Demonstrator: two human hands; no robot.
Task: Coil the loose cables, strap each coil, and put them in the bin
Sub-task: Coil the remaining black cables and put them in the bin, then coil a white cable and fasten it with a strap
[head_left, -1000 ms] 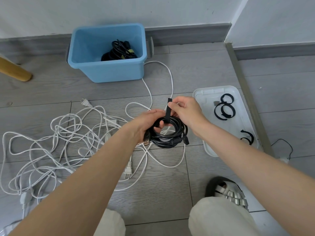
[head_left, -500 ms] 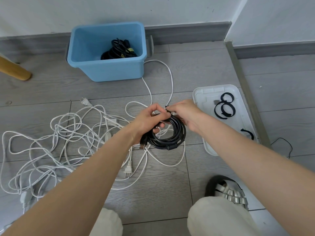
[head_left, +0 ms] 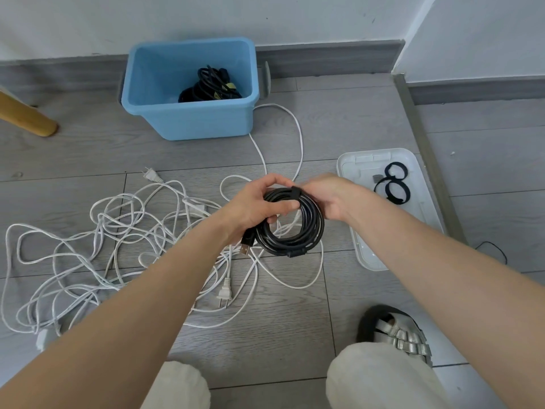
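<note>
Held above a grey plank floor (head_left: 339,305): a black cable coil (head_left: 290,224), gripped at its left side by the left hand (head_left: 256,206), fingers curled through the ring and thumb laid across the top strands. Pinched at the coil's top, just beside that thumb: a black strap (head_left: 295,191), wrapped over the bundle and pressed down by the right hand (head_left: 330,196), its fingertips hidden behind the strands. Dangling below the left palm: a USB plug (head_left: 246,245). Judged light and springy, the coil; likely to fan open if let go before the strap closed, so best held at the strapped point, where all turns were gathered, rather than by a single loop or the plug. Smooth jacket, probably a little slippery; no fragile parts apparent beyond the connector. Waiting against the wall, well apart from the hands: a blue bin (head_left: 188,119) with another dark coil (head_left: 211,87) already inside. Sprawled across the floor to the left and beneath the hands: a tangle of white cable (head_left: 97,231), limp, long and prone to snagging, still uncoiled. To the right, an upturned white lid (head_left: 354,169) carrying spare straps (head_left: 393,187). Visible at the lower edge: two pale trouser knees and a silver sandal (head_left: 398,335).
</note>
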